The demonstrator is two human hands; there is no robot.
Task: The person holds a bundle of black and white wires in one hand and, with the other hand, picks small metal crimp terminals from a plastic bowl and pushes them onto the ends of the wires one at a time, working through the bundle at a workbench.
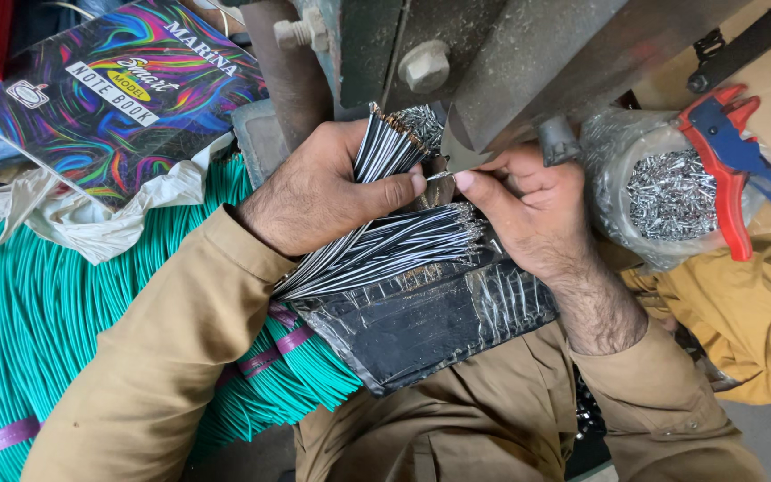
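Note:
My left hand [319,192] grips a bundle of thin black-and-white wires [384,152], their stripped ends pointing up toward a grey metal press [510,62]. My right hand [528,210] pinches a single wire end [439,175] between thumb and forefinger, right under the press's jaw. A second fanned bundle of the same wires [385,254] lies below my hands on a black pad wrapped in clear tape [439,321].
A thick bundle of green wires [37,312] tied with purple bands lies at left. A colourful notebook [118,89] and crumpled white plastic sit above it. At right, a clear bag of small metal terminals [671,192] holds a red-and-blue wire stripper [733,165].

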